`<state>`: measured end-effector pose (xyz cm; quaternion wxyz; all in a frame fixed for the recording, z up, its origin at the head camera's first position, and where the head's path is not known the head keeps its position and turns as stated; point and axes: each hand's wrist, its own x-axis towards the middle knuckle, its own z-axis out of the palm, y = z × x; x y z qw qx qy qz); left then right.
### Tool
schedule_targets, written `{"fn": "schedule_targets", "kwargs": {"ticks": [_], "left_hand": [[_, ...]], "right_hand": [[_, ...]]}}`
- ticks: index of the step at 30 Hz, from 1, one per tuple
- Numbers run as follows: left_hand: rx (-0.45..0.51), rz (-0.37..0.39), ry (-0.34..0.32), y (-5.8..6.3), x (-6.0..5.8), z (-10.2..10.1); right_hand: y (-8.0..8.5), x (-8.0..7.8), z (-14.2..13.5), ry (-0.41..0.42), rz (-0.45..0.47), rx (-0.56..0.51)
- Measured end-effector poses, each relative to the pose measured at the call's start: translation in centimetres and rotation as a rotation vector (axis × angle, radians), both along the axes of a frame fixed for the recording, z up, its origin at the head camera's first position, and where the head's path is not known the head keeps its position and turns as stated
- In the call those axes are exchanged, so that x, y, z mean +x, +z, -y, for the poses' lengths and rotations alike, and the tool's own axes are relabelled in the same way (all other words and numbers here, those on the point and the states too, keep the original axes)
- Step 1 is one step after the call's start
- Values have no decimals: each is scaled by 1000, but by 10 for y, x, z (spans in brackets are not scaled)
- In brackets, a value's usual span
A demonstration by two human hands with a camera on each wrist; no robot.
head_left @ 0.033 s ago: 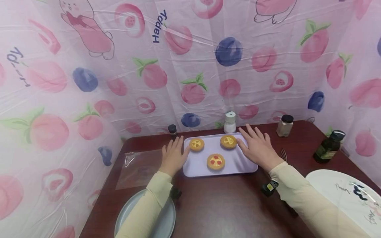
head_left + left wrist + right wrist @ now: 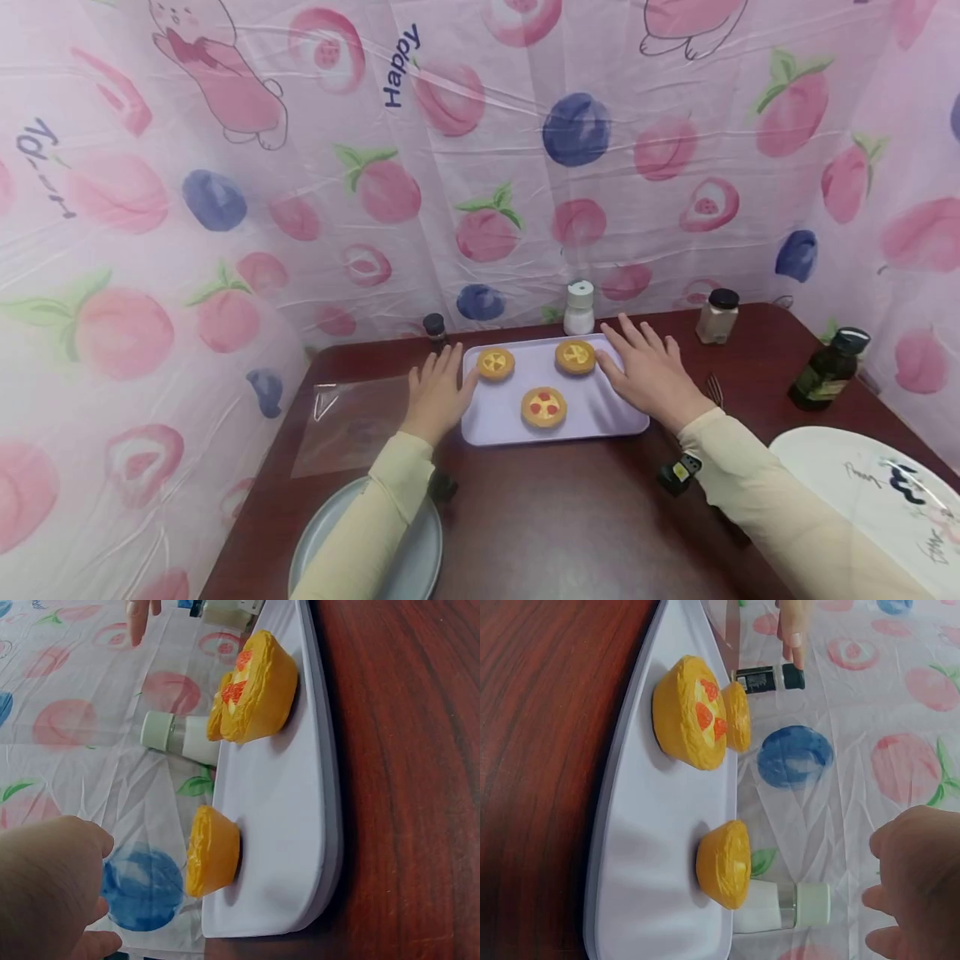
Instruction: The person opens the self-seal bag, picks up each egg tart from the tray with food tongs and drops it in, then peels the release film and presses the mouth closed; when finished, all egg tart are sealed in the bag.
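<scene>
A lilac tray [image 2: 600, 417] lies on the table with three small egg tarts on it. Two tarts with yellow topping, one at the back left [image 2: 496, 364] and one at the back right [image 2: 576, 357], sit behind a tart with red pieces [image 2: 543, 408] near the front. My left hand [image 2: 435, 396] is at the tray's left end, fingers extended and spread, holding nothing. Over the right end is my right hand [image 2: 651, 375], its fingers also straight and apart. In the wrist views, the left hand [image 2: 49, 889] and right hand [image 2: 922, 881] both appear raised above tart height.
Behind the tray stand a white-capped shaker [image 2: 579, 308] and a small dark-capped bottle [image 2: 434, 327]. To the right are a spice jar [image 2: 717, 317], a dark green bottle [image 2: 828, 371], a fork [image 2: 715, 389] and a white plate [image 2: 817, 458]. A grey plate [image 2: 423, 542] and clear sheet [image 2: 337, 437] lie left.
</scene>
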<state>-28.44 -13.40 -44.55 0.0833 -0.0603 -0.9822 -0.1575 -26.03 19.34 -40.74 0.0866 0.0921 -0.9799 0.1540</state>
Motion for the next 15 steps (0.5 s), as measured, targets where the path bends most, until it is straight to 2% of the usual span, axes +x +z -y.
{"fn": "schedule_targets", "kwargs": {"ticks": [4,7,11,15], "left_hand": [[19,0,6,3,2,6],[47,0,2,7,4,20],[60,51,-50,9,7,57],[45,146,-132,-5,7,100]], "right_hand": [[1,4,-2,-7,-26,-39],[1,14,-9,-11,-51,-70],[-9,37,-29,-23,-28,-61],[-26,59,-53,-42,49,-38]]}}
